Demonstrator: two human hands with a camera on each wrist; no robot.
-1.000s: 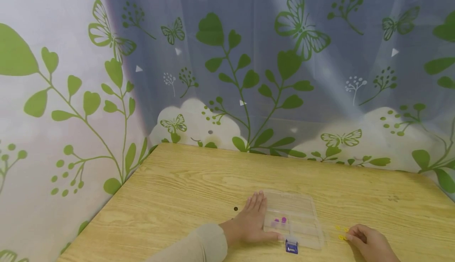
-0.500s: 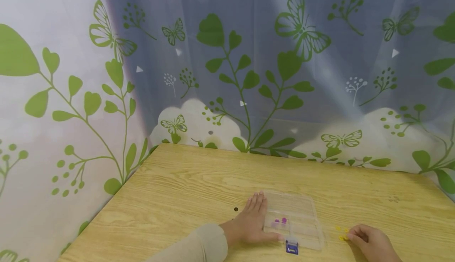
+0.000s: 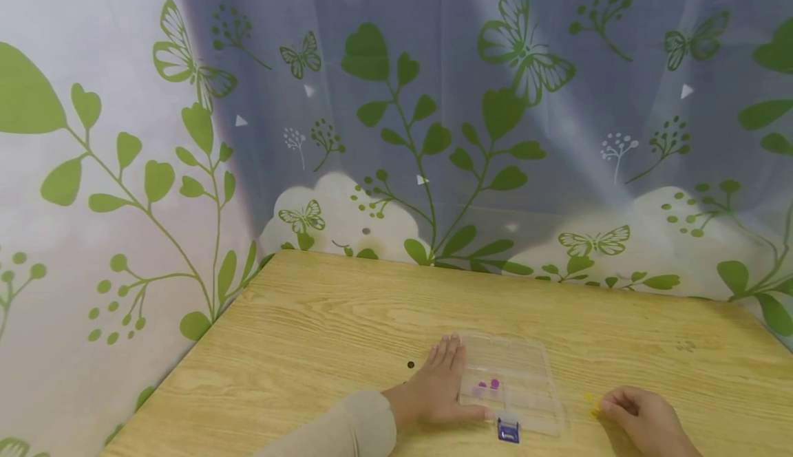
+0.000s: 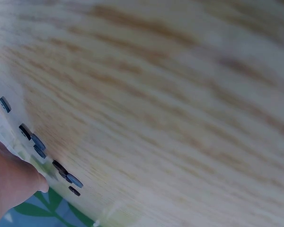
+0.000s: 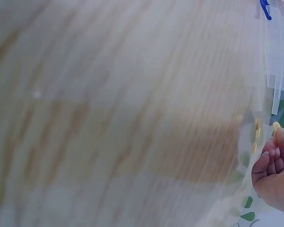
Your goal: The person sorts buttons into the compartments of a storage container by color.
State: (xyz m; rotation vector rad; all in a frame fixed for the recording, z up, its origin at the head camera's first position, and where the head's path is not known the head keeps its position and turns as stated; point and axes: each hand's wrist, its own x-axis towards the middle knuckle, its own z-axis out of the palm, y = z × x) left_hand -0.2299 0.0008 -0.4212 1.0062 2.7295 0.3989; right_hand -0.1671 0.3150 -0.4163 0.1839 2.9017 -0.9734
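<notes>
A clear plastic compartment box [image 3: 526,354] with a blue latch [image 3: 509,431] lies on the wooden table. Purple buttons [image 3: 495,383] show in one of its near compartments. My left hand [image 3: 436,388] rests flat along the box's left side, fingers straight and thumb across the near edge. Right of the box, my right hand [image 3: 647,416] is low over the table among yellow buttons [image 3: 588,397]. In the right wrist view its thumb and fingertip pinch a yellow button [image 5: 276,126], with several others [image 5: 256,135] lying beside it. Part of the right hand is cut off there.
Dark buttons [image 4: 61,169] lie scattered left of my left hand; one dark button [image 3: 411,365] shows in the head view. Several pale, faint small pieces [image 3: 685,346] lie at the right of the table [image 3: 334,319]. A leaf-printed curtain [image 3: 396,133] stands behind the table.
My right hand has shifted slightly left over the yellow buttons, and fewer of them show in the head view. The left hand and the box stay where they were.
</notes>
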